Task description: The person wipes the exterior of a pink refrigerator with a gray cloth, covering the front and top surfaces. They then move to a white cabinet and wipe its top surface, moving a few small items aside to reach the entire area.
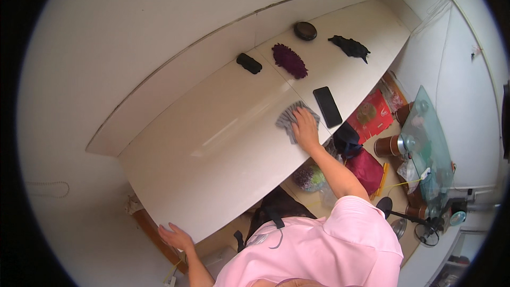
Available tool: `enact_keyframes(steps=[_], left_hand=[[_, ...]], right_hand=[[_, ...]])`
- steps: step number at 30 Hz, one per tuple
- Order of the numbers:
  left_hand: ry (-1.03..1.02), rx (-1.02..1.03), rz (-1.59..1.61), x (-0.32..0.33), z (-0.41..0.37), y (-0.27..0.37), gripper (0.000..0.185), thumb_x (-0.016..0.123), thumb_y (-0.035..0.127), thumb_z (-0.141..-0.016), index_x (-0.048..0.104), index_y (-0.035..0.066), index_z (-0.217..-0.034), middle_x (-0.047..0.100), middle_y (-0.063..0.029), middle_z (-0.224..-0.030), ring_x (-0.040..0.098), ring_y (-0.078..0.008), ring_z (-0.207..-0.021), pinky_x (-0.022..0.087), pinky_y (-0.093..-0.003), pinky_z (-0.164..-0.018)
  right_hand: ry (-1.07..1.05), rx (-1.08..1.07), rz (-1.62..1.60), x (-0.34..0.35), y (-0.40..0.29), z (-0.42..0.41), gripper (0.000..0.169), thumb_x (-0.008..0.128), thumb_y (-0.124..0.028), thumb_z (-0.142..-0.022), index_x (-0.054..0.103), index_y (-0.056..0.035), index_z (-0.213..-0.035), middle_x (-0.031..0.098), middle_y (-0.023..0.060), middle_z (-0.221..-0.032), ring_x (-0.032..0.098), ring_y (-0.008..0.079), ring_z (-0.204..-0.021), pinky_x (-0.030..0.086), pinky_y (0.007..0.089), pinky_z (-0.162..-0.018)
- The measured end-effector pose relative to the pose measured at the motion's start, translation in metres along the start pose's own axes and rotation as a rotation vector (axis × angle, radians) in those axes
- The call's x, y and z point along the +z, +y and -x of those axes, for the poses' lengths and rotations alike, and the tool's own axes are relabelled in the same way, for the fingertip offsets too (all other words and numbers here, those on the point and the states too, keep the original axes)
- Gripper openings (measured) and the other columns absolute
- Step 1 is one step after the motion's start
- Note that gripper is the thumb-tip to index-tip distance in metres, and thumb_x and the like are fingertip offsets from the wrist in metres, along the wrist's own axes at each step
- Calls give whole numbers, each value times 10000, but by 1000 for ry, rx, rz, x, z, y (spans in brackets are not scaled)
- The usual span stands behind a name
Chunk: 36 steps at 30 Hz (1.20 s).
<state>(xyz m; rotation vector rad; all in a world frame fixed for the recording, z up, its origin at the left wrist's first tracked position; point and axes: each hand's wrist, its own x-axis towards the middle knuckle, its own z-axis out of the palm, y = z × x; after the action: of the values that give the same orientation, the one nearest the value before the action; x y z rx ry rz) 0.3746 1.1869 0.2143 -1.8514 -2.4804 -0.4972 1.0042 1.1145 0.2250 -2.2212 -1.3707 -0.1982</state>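
My right hand [306,129] presses a grey striped cloth [287,118] flat on the glossy white countertop [207,183], near its front edge. Just right of the cloth lies a black smartphone [327,107], apart from my fingers. My left hand [175,237] rests on the near left corner of the countertop, fingers spread and nothing in it. Beyond the cloth sits a purple chenille pad or mitt [290,61], with a small black case-like object [249,63] to its left.
Further back are a round dark lidded container [305,31] and a crumpled black cloth [350,48]. A low backsplash [191,71] runs along the wall. Below on the right are a red printed package [370,113], a dark red bag [364,171], and a glass table [428,147].
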Motion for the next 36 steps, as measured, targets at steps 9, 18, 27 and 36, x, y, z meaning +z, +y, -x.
enact_keyframes(steps=[9,18,27,36], left_hand=[[-16,-32,48,2,-4,15,534,529,338,-1069,498,-10,-1474,466,-229,-1548,446,-409,-1425,374,-511,-1177],[30,19,35,3,-3,-2,559,511,379,-1077,486,-1,-1486,475,-219,-1543,459,-404,-1418,384,-524,-1160],[-21,-36,3,2,-3,5,545,496,378,-1085,483,21,-1496,456,-204,-1573,450,-404,-1432,385,-542,-1148],[-3,3,-129,7,-2,-1,537,531,333,-1067,471,30,-1507,431,-188,-1604,368,-367,-1497,275,-541,-1215]], right_hand=[[79,64,54,-24,45,45,517,697,-146,-928,558,-86,-1422,540,156,-1486,473,385,-1406,374,500,-1175],[53,138,30,-29,37,63,501,687,-119,-925,564,-66,-1407,552,178,-1479,468,399,-1416,360,488,-1200],[106,109,85,-27,67,27,480,675,-130,-943,561,-61,-1404,551,185,-1476,481,403,-1391,372,494,-1185],[10,107,19,-35,64,47,501,687,-127,-931,560,-64,-1411,543,177,-1486,461,397,-1422,360,498,-1184]])
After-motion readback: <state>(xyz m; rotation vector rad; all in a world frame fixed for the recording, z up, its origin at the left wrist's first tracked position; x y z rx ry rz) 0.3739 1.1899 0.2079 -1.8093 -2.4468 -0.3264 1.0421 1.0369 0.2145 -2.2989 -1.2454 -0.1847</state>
